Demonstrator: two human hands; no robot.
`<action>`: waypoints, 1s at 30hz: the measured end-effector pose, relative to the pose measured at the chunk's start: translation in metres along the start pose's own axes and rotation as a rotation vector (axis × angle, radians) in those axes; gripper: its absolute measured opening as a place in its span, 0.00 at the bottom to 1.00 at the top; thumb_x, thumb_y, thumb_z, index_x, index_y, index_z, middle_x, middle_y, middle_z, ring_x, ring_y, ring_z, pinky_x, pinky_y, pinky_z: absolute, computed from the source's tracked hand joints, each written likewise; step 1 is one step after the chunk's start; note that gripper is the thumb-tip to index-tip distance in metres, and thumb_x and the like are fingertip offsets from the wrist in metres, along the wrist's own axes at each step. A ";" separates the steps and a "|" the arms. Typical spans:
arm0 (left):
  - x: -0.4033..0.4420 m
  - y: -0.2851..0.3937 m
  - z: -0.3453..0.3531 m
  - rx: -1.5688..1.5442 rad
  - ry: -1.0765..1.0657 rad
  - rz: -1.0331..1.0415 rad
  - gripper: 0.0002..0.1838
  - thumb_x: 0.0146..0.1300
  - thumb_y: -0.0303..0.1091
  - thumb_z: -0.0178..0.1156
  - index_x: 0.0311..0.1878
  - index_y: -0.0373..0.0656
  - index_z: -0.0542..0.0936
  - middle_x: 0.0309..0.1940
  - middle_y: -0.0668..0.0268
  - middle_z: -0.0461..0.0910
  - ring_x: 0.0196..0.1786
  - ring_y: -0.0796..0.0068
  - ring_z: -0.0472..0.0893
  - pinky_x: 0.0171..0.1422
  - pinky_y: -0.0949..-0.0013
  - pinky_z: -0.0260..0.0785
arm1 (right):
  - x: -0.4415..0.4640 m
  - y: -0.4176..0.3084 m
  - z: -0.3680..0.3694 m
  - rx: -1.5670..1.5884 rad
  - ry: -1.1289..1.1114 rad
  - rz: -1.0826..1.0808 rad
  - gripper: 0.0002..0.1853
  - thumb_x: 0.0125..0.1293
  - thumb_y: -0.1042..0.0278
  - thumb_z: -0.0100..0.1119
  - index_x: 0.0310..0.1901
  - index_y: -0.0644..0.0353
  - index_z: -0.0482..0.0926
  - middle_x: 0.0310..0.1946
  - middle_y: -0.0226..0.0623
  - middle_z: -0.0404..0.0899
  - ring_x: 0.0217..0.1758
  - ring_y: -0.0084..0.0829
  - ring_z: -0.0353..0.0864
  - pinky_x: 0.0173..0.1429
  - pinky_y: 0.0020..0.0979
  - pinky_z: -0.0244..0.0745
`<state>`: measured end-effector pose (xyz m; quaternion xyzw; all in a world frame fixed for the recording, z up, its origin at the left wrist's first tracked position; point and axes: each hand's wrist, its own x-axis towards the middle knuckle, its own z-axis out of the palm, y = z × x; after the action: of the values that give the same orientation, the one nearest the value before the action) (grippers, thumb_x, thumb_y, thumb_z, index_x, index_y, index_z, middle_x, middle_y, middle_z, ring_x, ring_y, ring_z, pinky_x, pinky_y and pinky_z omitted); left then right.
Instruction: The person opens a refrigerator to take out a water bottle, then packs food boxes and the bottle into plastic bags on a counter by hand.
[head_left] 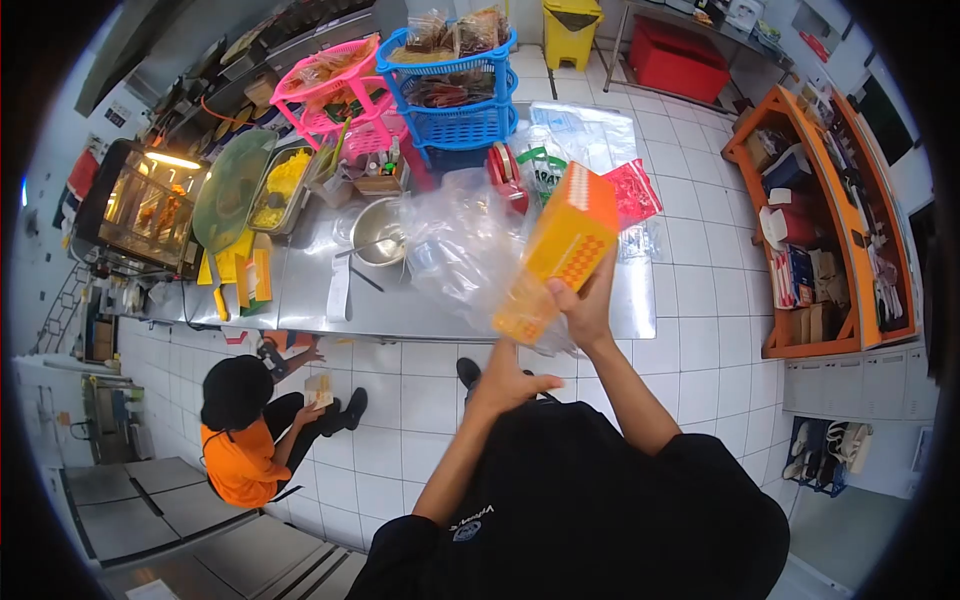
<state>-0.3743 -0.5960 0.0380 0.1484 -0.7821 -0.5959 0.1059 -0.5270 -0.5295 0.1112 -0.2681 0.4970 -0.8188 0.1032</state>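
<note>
An orange and yellow box with a printed pattern is tilted above the front edge of the steel table. My right hand grips its right side, thumb on the near face. A large clear plastic bag spreads over the table left of the box, and its film covers the box's lower end. My left hand is at that lower end, against the plastic, with the thumb sticking out to the right. The box and plastic hide its other fingers. Right of the box lies a pink-red packet.
On the steel table are a metal bowl, tiered blue and pink baskets, a tray of yellow food and a yellow-handled knife. A person in orange sits low at left. Orange shelves stand at right.
</note>
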 end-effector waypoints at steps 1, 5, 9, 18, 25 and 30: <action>0.000 -0.011 -0.027 0.072 -0.046 0.040 0.67 0.46 0.82 0.64 0.76 0.34 0.59 0.74 0.50 0.63 0.78 0.52 0.60 0.80 0.53 0.52 | -0.003 0.012 -0.005 -0.016 -0.053 0.044 0.35 0.53 0.65 0.77 0.52 0.54 0.57 0.48 0.33 0.61 0.55 0.25 0.66 0.64 0.33 0.64; 0.016 -0.005 -0.081 -0.366 0.180 0.154 0.58 0.61 0.81 0.47 0.78 0.38 0.57 0.74 0.53 0.64 0.76 0.57 0.64 0.80 0.54 0.53 | -0.014 0.043 -0.020 -0.299 -0.302 0.035 0.37 0.49 0.65 0.78 0.50 0.55 0.56 0.48 0.35 0.60 0.54 0.28 0.63 0.64 0.32 0.63; 0.032 -0.066 -0.003 -1.043 0.422 0.130 0.47 0.74 0.71 0.37 0.80 0.40 0.52 0.75 0.57 0.62 0.75 0.59 0.66 0.80 0.55 0.55 | -0.022 0.053 -0.003 -0.353 -0.419 0.073 0.37 0.47 0.63 0.78 0.48 0.54 0.56 0.48 0.35 0.60 0.50 0.28 0.62 0.59 0.34 0.63; 0.081 -0.188 0.008 -0.810 0.536 -0.237 0.33 0.80 0.55 0.40 0.72 0.36 0.65 0.67 0.56 0.72 0.70 0.64 0.71 0.75 0.61 0.61 | 0.003 0.116 -0.055 -1.038 -0.623 0.146 0.39 0.37 0.58 0.80 0.46 0.58 0.61 0.53 0.53 0.66 0.54 0.51 0.70 0.59 0.43 0.69; 0.138 -0.166 -0.049 -0.348 0.187 -0.479 0.24 0.76 0.49 0.55 0.53 0.33 0.79 0.41 0.60 0.83 0.43 0.75 0.81 0.46 0.66 0.72 | -0.023 0.158 -0.075 -1.305 -0.802 0.220 0.44 0.40 0.44 0.79 0.55 0.62 0.70 0.57 0.55 0.64 0.61 0.58 0.68 0.63 0.54 0.65; 0.106 -0.121 -0.069 -0.086 0.198 -0.386 0.19 0.77 0.43 0.54 0.51 0.32 0.76 0.33 0.57 0.81 0.34 0.75 0.80 0.37 0.64 0.71 | 0.000 0.147 -0.070 -1.397 -0.658 0.391 0.44 0.40 0.46 0.78 0.56 0.62 0.70 0.57 0.56 0.65 0.61 0.58 0.68 0.63 0.55 0.65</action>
<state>-0.4367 -0.7257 -0.0610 0.3485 -0.6990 -0.6203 0.0726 -0.5792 -0.5481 -0.0419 -0.4066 0.8776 -0.1636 0.1943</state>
